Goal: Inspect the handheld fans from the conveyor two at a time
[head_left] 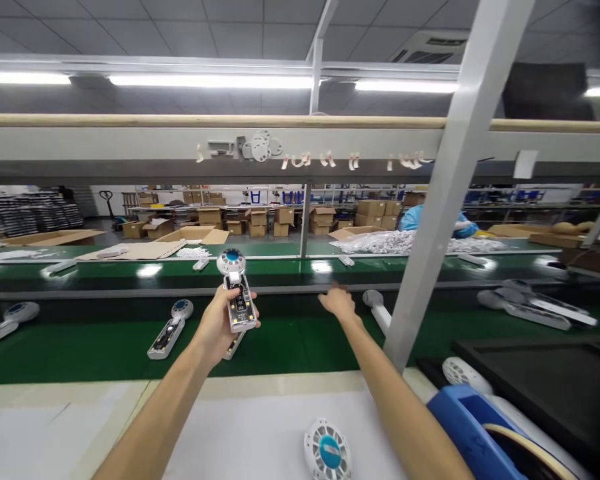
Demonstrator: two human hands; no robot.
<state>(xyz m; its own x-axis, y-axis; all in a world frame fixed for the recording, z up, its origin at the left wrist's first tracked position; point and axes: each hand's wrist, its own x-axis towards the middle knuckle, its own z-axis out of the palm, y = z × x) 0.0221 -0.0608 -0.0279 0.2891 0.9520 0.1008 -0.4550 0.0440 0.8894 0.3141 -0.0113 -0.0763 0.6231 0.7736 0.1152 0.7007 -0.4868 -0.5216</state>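
My left hand (225, 323) is closed around the handle of a white handheld fan (241, 310), held upright above the green conveyor belt. The handle's front is off, so a dark circuit board with small yellow parts shows. Its round head has a blue centre. Behind this hand, part of another fan (234, 347) lies on the belt. My right hand (339, 302) reaches out over the far side of the belt, back toward me, thumb held out to the left; nothing shows in it. Just right of it, a white fan (377, 308) lies partly behind the metal post.
More fans lie on the green belt (290, 347), left and right. A slanted metal post (443, 180) stands right of my right arm. On the white worktop (250, 433) is a round fan head (329, 450). A blue tape dispenser (475, 427) sits at right; a person in blue (415, 217) works beyond.
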